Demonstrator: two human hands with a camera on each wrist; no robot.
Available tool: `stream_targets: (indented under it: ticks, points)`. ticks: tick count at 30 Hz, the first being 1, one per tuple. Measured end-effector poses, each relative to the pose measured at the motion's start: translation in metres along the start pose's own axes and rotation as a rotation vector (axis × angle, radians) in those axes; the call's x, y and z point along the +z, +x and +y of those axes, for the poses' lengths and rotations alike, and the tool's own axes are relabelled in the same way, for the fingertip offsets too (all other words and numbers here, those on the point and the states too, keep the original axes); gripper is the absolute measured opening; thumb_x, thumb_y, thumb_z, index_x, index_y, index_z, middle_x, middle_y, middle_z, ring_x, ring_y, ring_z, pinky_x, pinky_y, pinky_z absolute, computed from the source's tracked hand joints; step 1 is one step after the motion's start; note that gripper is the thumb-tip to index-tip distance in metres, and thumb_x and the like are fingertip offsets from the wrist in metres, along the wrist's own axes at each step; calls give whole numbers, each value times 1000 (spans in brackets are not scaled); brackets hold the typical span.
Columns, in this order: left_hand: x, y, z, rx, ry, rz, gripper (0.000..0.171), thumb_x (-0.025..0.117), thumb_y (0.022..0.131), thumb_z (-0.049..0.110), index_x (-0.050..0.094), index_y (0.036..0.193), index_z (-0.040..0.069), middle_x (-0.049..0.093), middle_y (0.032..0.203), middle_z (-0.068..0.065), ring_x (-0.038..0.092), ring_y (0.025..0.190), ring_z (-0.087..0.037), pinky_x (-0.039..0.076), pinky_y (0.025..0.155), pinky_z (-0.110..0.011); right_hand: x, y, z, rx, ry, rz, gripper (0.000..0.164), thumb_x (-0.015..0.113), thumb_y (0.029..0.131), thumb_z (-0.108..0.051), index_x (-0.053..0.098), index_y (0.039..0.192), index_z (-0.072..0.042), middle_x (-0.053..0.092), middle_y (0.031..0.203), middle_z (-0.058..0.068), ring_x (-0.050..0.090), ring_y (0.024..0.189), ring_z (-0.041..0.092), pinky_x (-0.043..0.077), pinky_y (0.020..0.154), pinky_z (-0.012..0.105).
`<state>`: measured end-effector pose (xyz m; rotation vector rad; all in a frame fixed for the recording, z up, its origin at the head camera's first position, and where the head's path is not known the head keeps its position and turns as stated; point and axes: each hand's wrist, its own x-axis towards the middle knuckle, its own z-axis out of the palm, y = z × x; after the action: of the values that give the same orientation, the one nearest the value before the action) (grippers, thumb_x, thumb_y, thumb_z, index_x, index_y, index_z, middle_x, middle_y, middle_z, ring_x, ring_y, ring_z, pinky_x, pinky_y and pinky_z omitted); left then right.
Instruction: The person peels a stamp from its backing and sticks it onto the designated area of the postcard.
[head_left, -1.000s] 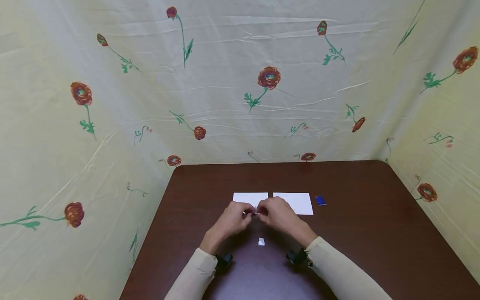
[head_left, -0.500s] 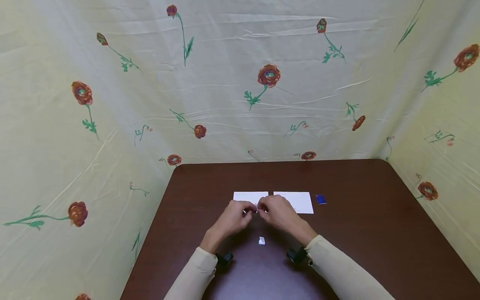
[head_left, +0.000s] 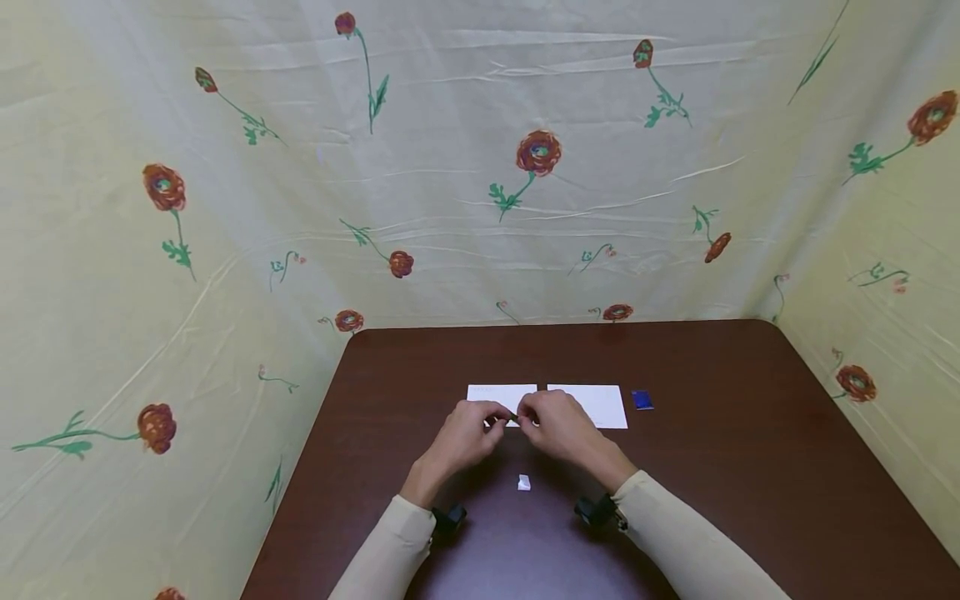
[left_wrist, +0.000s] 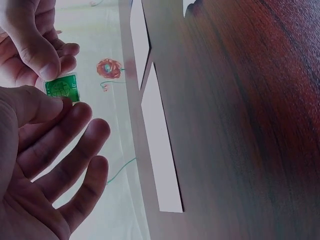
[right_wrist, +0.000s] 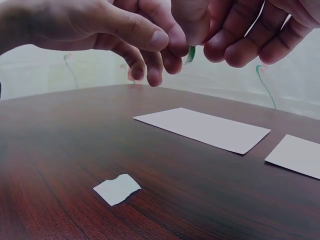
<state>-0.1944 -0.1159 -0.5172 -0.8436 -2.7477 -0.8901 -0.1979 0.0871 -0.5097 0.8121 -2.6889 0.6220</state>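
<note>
In the left wrist view a small green stamp [left_wrist: 66, 86] with pale printed lines is held up between both hands, well off the table. My left hand [head_left: 467, 437] pinches one edge between thumb and forefinger, its other fingers spread loosely. The right hand [head_left: 561, 427] grips the opposite edge with thumb and fingertips. From the right wrist view only a thin green sliver of the stamp [right_wrist: 190, 55] shows. Beneath and beyond the hands lie two white paper rectangles, the left one [head_left: 495, 392] partly covered by fingers and the right one [head_left: 598, 407] mostly in sight.
A torn white paper scrap [head_left: 523, 482] lies nearer me on the dark wooden table [head_left: 420, 358]. To the right of the white rectangles sits a small blue flat piece [head_left: 642, 400]. Flower-printed cloth [head_left: 450, 167] hangs around the table.
Both hands stay nearly in place. Between the fingertips, a dark spot now shows in the head view where a pale one showed before.
</note>
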Motion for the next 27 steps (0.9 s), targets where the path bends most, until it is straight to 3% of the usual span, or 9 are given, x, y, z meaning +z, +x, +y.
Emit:
stream_targets:
  ticks: [9, 27]
  points:
    - [-1, 1, 1, -63, 39, 58, 7, 70, 94, 23, 76, 96, 19, 74, 88, 8, 68, 76, -4, 53, 65, -21, -1, 0, 2, 27, 16, -15, 7, 72, 87, -22, 69, 80, -22, 59, 68, -15, 49, 59, 0, 43, 58, 19]
    - [-5, 6, 2, -39, 14, 76, 8, 69, 93, 21, 76, 90, 19, 71, 80, 11, 61, 71, 0, 49, 61, -21, -9, 5, 3, 38, 53, 3, 6, 74, 87, -22, 70, 82, -22, 60, 70, -15, 50, 61, 1, 45, 60, 20]
